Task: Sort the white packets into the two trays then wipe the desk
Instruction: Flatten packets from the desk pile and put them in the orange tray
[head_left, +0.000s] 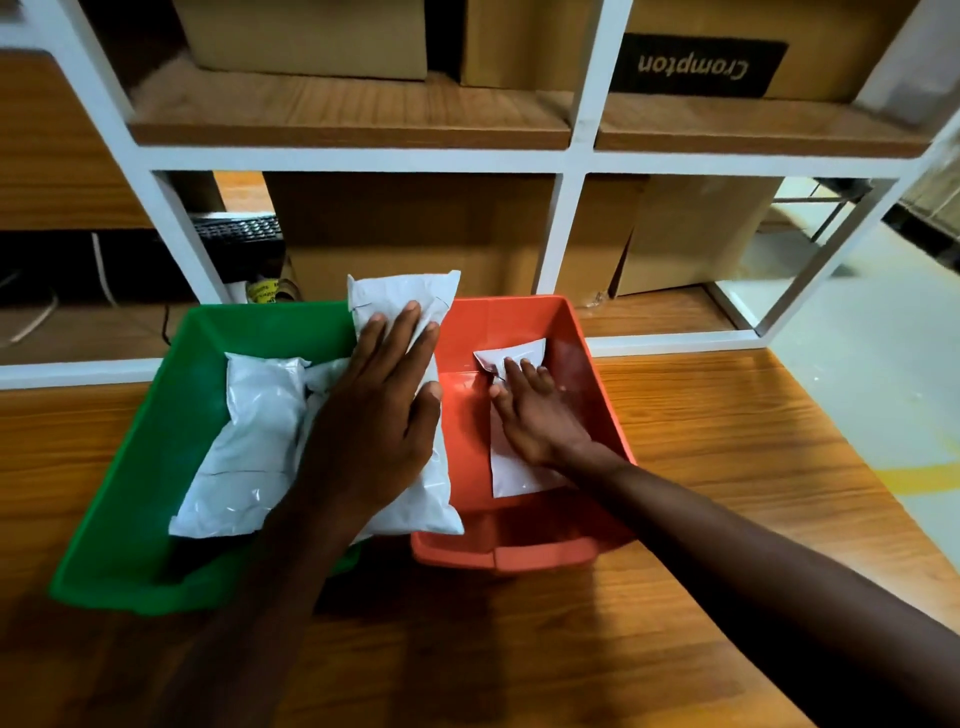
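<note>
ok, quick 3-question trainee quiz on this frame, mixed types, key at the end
1. True or false: the left hand lies flat on a large white packet that straddles the wall shared by the green tray and the orange tray.
2. Which tray holds the flat small packet under the right hand? A) green B) orange C) neither, it lies on the desk
3. Fill in: the box on the upper shelf has an upside-down label that reads ____.

Key: 1 true; 2 B; 3 Crompton
</note>
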